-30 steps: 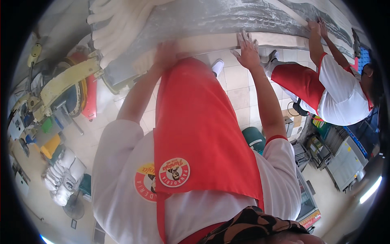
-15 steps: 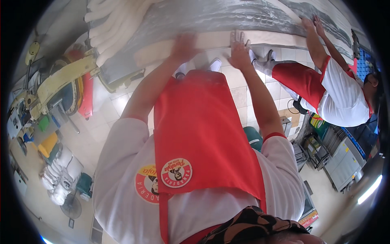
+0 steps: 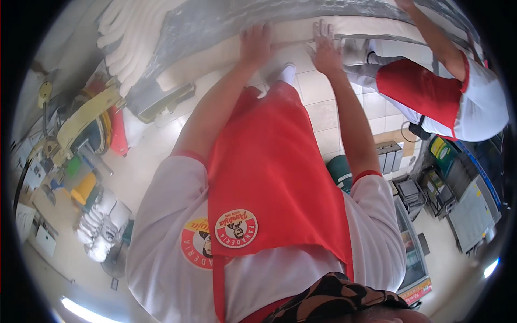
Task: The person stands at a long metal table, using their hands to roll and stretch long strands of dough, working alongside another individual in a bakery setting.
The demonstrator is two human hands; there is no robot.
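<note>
A long, pale roll of dough (image 3: 371, 27) lies along the near edge of a grey, floured table (image 3: 199, 40). Palm down on this roll, my left hand (image 3: 256, 44) has its fingers stretched out. To its right, my right hand (image 3: 327, 48) also lies flat on the dough, fingers spread and dusted with flour. A stretch of the roll shows between the two hands. Several pale dough strips (image 3: 124, 37) lie side by side at the table's left end.
At my right stands a co-worker in a red apron (image 3: 423, 89), one arm reaching over the table. A cream-coloured machine (image 3: 86, 116) is on the left. Metal racks (image 3: 412, 194) and a glass-fronted case (image 3: 410, 242) stand behind on the right.
The view has tilted, so table and dough sit higher in it. My hands stay on the roll, with little clear shift along it. The co-worker's arms have shifted in the view.
</note>
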